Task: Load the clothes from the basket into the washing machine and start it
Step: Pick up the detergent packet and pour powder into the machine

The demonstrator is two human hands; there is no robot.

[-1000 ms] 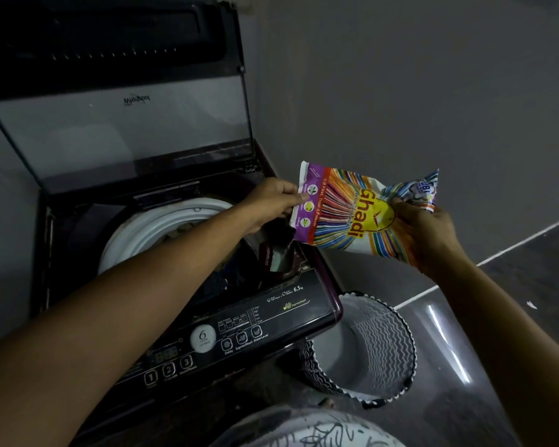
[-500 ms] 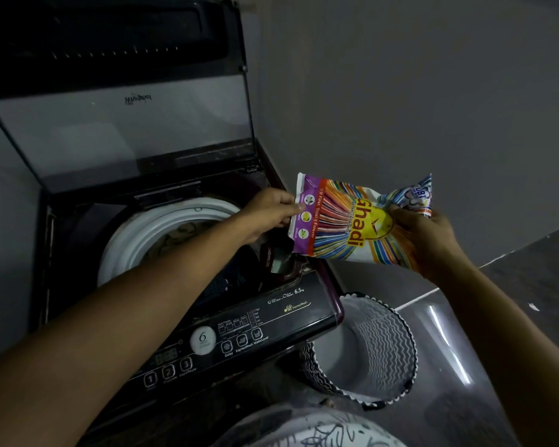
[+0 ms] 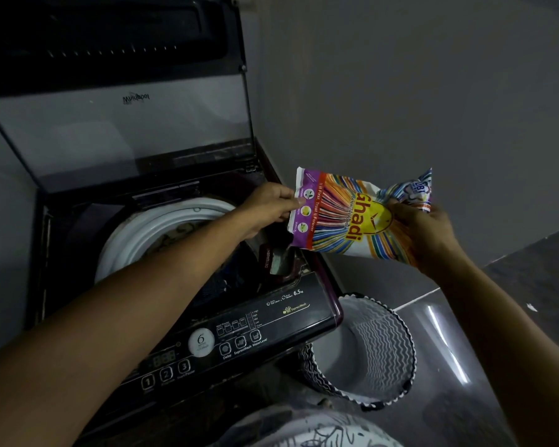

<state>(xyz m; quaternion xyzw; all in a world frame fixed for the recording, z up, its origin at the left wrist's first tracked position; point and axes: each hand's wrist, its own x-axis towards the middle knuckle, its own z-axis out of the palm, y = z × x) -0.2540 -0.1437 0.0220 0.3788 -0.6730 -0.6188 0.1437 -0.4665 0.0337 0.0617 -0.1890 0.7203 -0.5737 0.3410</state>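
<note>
- I see the washing machine (image 3: 281, 321) with its lid (image 3: 126, 137) propped upright and the white drum rim (image 3: 142, 237) exposed.
- Clothes (image 3: 183, 228) lie inside the drum, partly hidden by the left forearm.
- Left hand (image 3: 268, 206): thumb and fingers pinched on the left edge of the detergent packet (image 3: 342, 217).
- Right hand (image 3: 425, 235): fingers curled round the packet's crumpled right end.
- The packet is held in the air, roughly level, over the machine's right edge, just above a small open compartment (image 3: 278, 261).
- The basket (image 3: 388, 337) stands on the floor just beside the machine's front right corner.
</note>
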